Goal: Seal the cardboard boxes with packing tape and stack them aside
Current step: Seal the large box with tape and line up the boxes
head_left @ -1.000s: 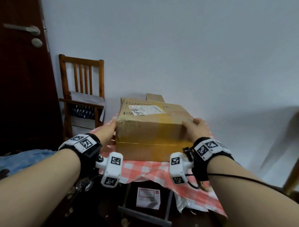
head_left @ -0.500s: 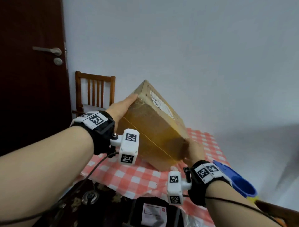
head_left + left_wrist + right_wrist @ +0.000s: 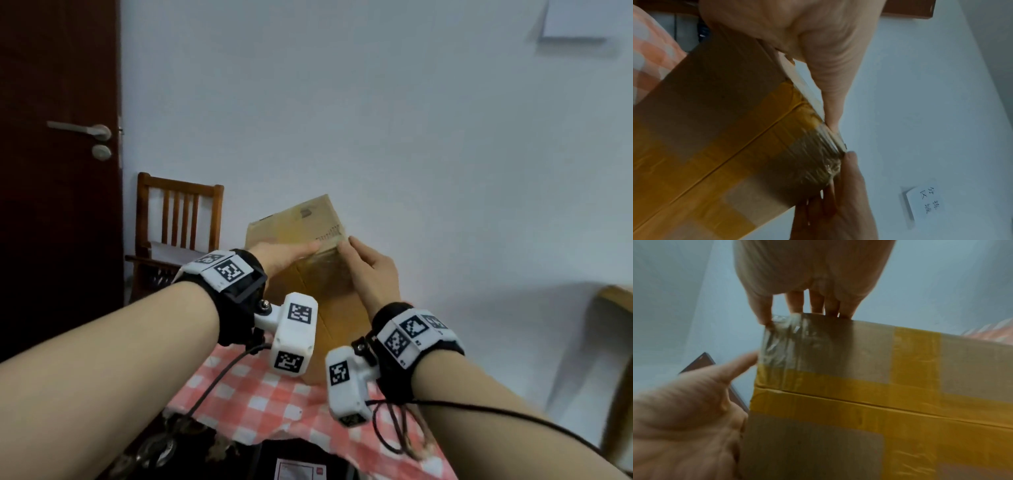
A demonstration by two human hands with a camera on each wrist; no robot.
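Head view: cardboard box (image 3: 310,274) tipped on end on the checked bench (image 3: 260,404).
Left hand (image 3: 284,255): my flat fingers pressing its upper edge.
Right hand (image 3: 371,274): gripping the taped corner.
Technique: I should smooth the clear tape (image 3: 781,340) firmly over the edge.

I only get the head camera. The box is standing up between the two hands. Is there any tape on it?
Observer: Yes. Yellow tape runs along the seam of the box.
Operator: Only one strip?
Observer: No, a second yellow band crosses it.
Operator: What's under the right hand thumb?
Observer: Crinkly clear tape, wrapped over that corner.
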